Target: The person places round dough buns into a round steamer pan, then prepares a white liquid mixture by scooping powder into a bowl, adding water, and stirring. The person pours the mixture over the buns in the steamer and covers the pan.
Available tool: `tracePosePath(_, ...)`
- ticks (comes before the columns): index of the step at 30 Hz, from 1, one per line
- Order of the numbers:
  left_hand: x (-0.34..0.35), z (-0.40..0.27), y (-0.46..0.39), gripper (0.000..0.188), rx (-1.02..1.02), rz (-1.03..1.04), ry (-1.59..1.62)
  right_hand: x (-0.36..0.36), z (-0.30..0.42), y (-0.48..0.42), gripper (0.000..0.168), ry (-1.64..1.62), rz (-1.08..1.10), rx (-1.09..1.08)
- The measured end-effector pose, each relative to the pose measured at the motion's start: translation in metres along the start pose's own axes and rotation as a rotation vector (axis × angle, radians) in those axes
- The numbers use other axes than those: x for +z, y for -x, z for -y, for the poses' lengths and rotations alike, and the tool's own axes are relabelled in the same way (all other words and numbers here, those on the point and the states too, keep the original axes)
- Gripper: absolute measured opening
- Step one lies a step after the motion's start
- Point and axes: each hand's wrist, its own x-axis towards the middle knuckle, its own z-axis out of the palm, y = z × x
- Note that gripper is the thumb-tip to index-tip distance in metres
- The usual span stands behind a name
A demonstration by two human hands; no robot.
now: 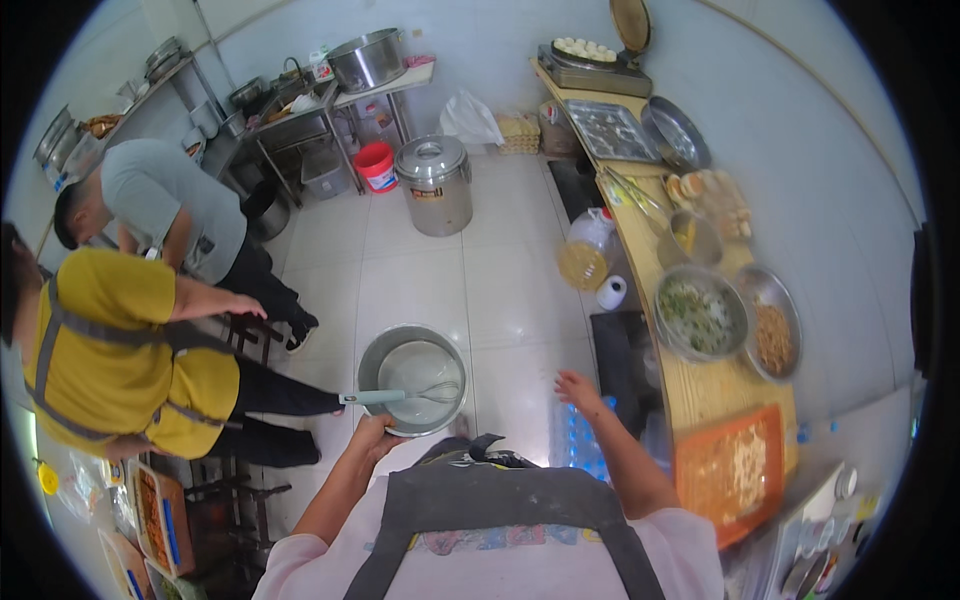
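My left hand grips the near rim of a deep metal pot and holds it in front of my apron. A whisk with a pale green handle lies across the pot. Its handle sticks out over the left rim and its wire loops are inside. Pale, thin-looking contents cover the bottom. My right hand is held out to the right with nothing in it, its fingers slightly apart. Shrink-wrapped bottles with blue caps stand below that arm.
Along the right wall, a wooden counter bears a bowl of chopped greens, a bowl of brown filling and an orange tray. Two people stand at left. A lidded steel barrel and red bucket stand ahead.
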Motion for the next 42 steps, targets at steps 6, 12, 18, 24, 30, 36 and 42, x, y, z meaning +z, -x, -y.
tracePosePath(6,0.048,-0.088,-0.12,0.061,0.0,0.086,-0.072,0.019,0.114,-0.133,0.038,-0.055,0.073,-0.034)
tracePosePath(12,0.14,-0.202,-0.242,0.051,-0.06,0.164,-0.111,-0.049,0.196,-0.226,0.038,-0.101,-0.07,0.041)
tracePosePath(18,0.193,-0.256,-0.39,0.057,-0.006,0.178,-0.05,-0.09,0.241,-0.363,0.037,-0.099,-0.05,0.054)
tracePosePath(24,0.265,-0.346,-0.455,0.052,0.051,0.088,0.057,-0.072,0.379,-0.531,0.043,-0.051,0.098,-0.031)
tracePosePath(30,0.319,-0.424,-0.533,0.055,0.082,0.099,0.007,-0.05,0.494,-0.677,0.042,-0.01,0.253,-0.092)
tracePosePath(36,0.35,-0.488,-0.645,0.055,0.049,0.119,0.012,-0.07,0.548,-0.792,0.045,0.067,0.214,-0.012)
tracePosePath(42,0.377,-0.547,-0.747,0.055,-0.026,0.032,0.117,-0.077,0.604,-0.899,0.05,0.004,0.211,0.079)
